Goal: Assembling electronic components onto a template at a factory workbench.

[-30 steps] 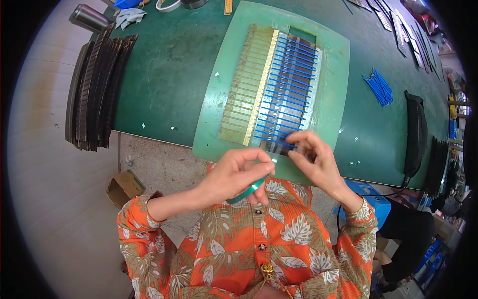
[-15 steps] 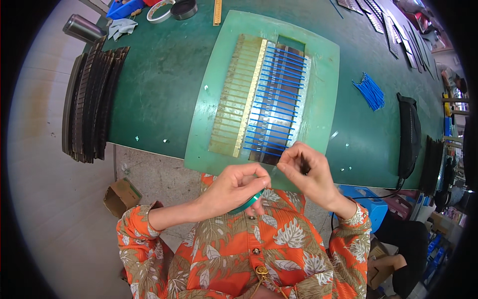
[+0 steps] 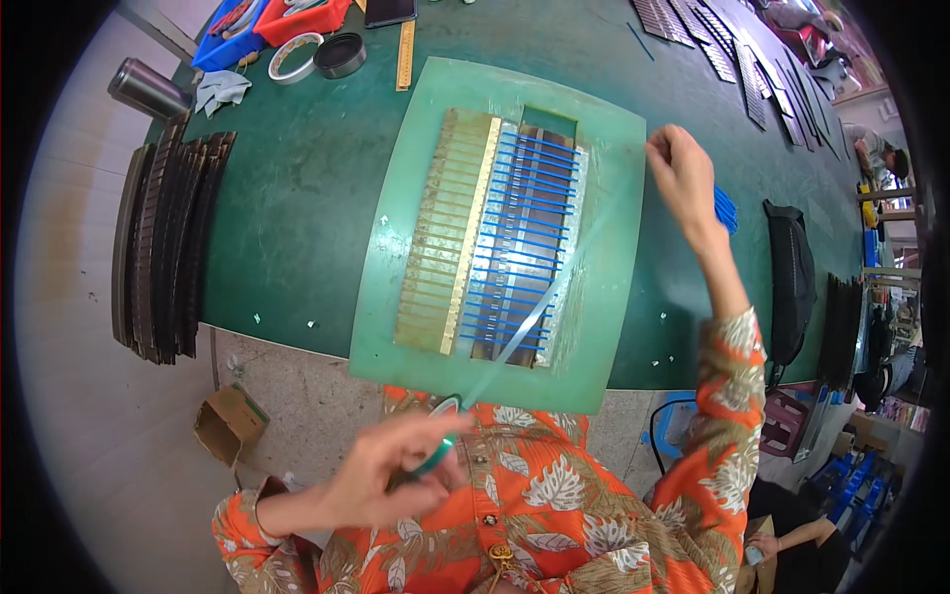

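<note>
My left hand [image 3: 381, 475], blurred by motion, is closed on a roll of green tape [image 3: 435, 453] below the board's near edge. From the roll a strip of clear-looking tape [image 3: 529, 322] stretches up to the right. Its far end is pinched in my right hand [image 3: 683, 178], raised beyond the board's right edge. Beneath the strip lies a light green board [image 3: 606, 307] carrying a slotted metal jig [image 3: 435, 233] with a brass-coloured toothed bar [image 3: 471, 238]. Several thin blue rods [image 3: 520, 238] lie crosswise in it, over a dark strip.
A blue bundle [image 3: 725, 210] lies right of the board, near a black pouch [image 3: 789, 282]. Dark slatted strips [image 3: 168, 247] are stacked at the left edge. Tape rolls [image 3: 339, 56], a ruler [image 3: 405, 56], a steel flask [image 3: 148, 89] and bins [image 3: 302, 22] stand at the back left.
My right hand has moved away up and to the right, drawing out a long strip of tape. My left hand with the roll has dropped lower and left.
</note>
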`<action>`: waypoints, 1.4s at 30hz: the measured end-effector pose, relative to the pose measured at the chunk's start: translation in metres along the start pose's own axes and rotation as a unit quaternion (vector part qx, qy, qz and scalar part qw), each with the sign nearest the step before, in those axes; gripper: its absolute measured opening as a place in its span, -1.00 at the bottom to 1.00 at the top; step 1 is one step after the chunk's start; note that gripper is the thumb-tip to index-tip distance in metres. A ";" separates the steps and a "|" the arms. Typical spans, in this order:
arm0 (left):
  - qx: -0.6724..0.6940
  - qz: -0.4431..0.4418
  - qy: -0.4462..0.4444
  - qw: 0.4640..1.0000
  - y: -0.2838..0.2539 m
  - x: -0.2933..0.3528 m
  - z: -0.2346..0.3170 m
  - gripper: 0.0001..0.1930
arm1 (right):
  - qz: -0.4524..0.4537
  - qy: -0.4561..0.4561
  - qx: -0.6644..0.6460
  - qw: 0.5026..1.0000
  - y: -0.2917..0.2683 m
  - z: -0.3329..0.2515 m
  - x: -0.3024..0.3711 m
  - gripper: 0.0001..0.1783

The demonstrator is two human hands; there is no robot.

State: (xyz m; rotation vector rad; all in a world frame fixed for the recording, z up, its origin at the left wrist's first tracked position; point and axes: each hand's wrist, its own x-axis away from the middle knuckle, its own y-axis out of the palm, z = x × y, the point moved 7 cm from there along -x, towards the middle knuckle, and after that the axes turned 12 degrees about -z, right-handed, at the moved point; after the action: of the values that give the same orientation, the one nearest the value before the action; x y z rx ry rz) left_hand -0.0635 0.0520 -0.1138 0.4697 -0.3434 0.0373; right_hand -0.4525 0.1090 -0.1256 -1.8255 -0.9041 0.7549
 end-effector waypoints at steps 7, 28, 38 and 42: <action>-0.266 -0.165 0.134 0.940 0.037 0.000 0.033 -0.44 | -0.180 0.002 -0.282 0.942 0.048 -0.021 -0.038 -0.85; -0.224 -0.223 0.202 0.927 0.036 -0.015 0.036 -0.52 | -0.230 -0.017 -0.118 0.966 0.057 -0.044 -0.053 -0.85; -0.202 -0.237 0.201 0.929 0.030 -0.021 0.037 -0.55 | -0.013 -0.013 0.017 1.000 0.035 -0.064 0.003 -0.58; -0.203 -0.255 0.219 0.920 0.028 -0.030 0.044 -0.55 | -0.034 -0.125 0.192 0.973 0.055 -0.078 0.021 -0.39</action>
State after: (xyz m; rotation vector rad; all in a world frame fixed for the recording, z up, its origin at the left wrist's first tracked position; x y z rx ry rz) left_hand -0.1091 0.0585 -0.0744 0.1173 0.2217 -0.4255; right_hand -0.3641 0.0736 -0.1492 -1.3732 -0.9012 1.0540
